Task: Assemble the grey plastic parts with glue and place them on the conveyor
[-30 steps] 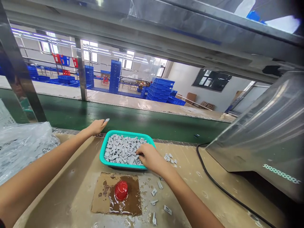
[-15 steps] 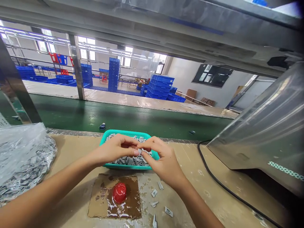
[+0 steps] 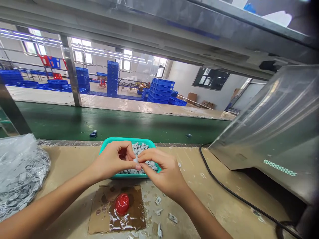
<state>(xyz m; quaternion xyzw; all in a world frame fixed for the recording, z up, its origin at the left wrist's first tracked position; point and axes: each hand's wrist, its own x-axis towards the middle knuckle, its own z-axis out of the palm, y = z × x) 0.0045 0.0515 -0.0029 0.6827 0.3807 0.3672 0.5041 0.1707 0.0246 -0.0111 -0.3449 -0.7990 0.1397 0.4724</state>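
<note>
Two hands (image 3: 112, 161) (image 3: 161, 169), one teal basket (image 3: 127, 140), one red dome (image 3: 122, 204), five loose grey parts (image 3: 158, 200), two more (image 3: 93, 134) on the conveyor belt (image 3: 124, 124)

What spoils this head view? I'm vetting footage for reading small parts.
Head view: glare streaks the steel hood, the far windows blow out, the wide lens bends the overhead beam; the left hand and right hand hide many grey parts in the teal basket.

The left-hand grip (image 3: 112, 161) has moved in beside the right-hand grip (image 3: 161, 171) over the teal basket (image 3: 127, 141), both pinching a small grey piece (image 3: 136, 160); a dark piece (image 3: 93, 134) now lies on the green conveyor belt (image 3: 124, 124)
</note>
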